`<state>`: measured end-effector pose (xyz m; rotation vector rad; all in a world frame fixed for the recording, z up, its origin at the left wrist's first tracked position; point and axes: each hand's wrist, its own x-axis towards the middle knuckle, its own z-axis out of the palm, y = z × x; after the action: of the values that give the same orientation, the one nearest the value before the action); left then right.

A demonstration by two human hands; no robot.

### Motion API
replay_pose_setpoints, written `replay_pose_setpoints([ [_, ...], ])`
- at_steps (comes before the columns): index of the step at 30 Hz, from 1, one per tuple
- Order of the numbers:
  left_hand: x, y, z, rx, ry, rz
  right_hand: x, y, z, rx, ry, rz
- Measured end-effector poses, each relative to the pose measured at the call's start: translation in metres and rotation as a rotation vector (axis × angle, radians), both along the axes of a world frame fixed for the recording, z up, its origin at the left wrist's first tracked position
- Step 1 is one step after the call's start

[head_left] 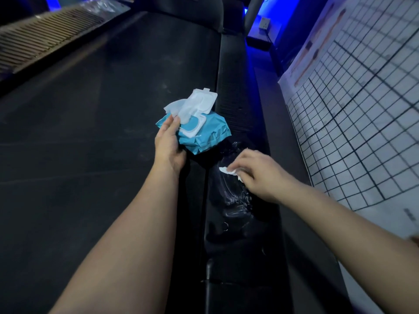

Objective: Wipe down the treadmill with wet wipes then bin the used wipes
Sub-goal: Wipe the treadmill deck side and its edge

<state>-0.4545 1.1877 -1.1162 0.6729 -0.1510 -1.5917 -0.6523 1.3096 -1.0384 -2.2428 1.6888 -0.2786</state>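
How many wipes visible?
2. One wipe sticks out of the open pack in the left hand; another wipe is bunched in the right hand. More may be hidden inside the pack.

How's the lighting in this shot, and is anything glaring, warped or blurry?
Head view: dim, blue glow at the top. Head view: wet streaks glint on the side rail beside the right hand and its wipe. Head view: the wide lens bows the grid chart; the wipes pack in the left hand is sharp.
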Motion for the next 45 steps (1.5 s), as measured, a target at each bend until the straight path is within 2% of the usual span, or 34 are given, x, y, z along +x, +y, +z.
replay_pose_setpoints([
  [8,-0.001,0.001,-0.001,-0.01,-0.016,-0.016,-0.002,0.05,0.004,0.046,-0.143,0.275],
  [11,-0.001,0.0,-0.002,-0.017,-0.028,-0.017,-0.01,0.057,0.008,0.043,-0.291,0.159],
  [13,0.0,-0.001,-0.003,-0.018,-0.031,-0.02,-0.018,0.051,0.007,-0.072,-0.353,-0.015],
  [16,0.0,-0.001,-0.006,-0.028,-0.035,-0.018,-0.029,0.037,0.001,-0.248,-0.171,-0.121],
  [20,0.0,-0.002,-0.007,-0.029,-0.034,-0.009,-0.033,0.036,-0.011,-0.287,0.08,0.131],
  [22,0.0,-0.002,-0.007,-0.03,-0.03,-0.014,-0.029,0.043,-0.012,-0.261,0.076,0.227],
  [26,-0.001,-0.001,-0.005,-0.025,-0.02,-0.014,-0.017,0.064,-0.012,-0.165,-0.077,0.31],
  [29,0.0,0.0,-0.005,-0.031,-0.021,-0.016,-0.008,0.076,-0.005,-0.042,-0.251,0.207],
  [32,0.0,0.0,-0.005,-0.039,-0.031,-0.02,-0.012,0.068,0.007,-0.118,-0.445,-0.156],
  [34,-0.001,0.0,-0.005,-0.033,-0.024,-0.014,-0.019,0.058,0.014,-0.155,-0.415,-0.346],
  [36,0.0,-0.001,-0.005,-0.025,-0.026,-0.003,-0.023,0.052,0.018,-0.1,-0.29,-0.378],
  [39,0.0,-0.001,-0.007,-0.034,-0.033,-0.009,-0.021,0.052,0.022,0.066,-0.061,-0.192],
  [42,0.0,-0.002,-0.007,-0.039,-0.031,-0.011,-0.02,0.051,0.027,0.119,0.13,0.042],
  [45,0.0,-0.003,-0.008,-0.024,-0.027,0.0,-0.02,0.049,0.027,0.114,0.142,0.171],
])
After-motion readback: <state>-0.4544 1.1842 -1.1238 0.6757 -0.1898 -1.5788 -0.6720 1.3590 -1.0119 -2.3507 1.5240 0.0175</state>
